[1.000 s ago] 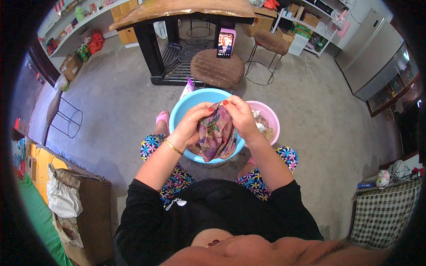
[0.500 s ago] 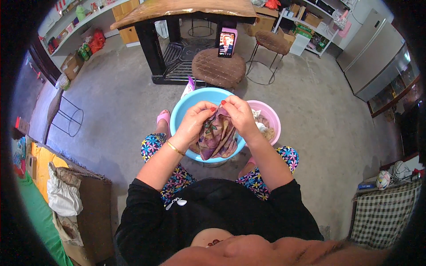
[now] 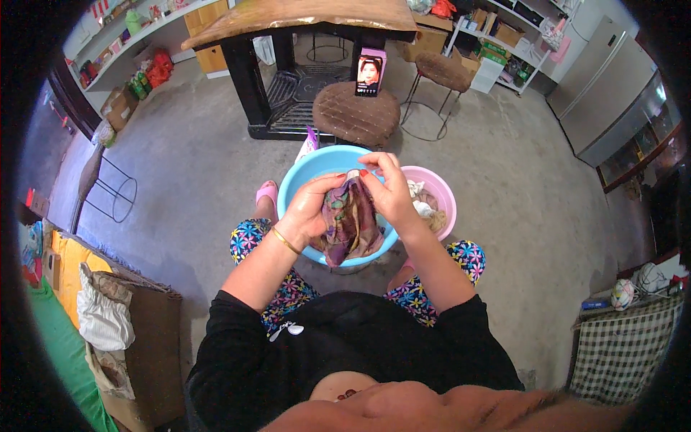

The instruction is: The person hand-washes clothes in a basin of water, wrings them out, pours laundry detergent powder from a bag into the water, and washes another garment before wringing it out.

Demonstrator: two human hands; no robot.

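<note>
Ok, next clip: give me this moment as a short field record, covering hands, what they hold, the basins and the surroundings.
left hand: grips the patterned cloth from the left
right hand: pinches the cloth's upper edge
patterned cloth: purple-brown, bunched, held over the blue basin
blue basin: on the floor between the knees
pink basin: beside the blue one, holds pale laundry
brown stool: beyond the basins, a phone propped on it

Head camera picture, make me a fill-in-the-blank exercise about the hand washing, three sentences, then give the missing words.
1. Both hands, left hand and right hand, grip a patterned cloth above the ____ basin.
2. Beside it, on the person's right, the pink basin holds more ____.
3. A phone stands propped on the round brown ____.

Missing words: blue; laundry; stool
</note>
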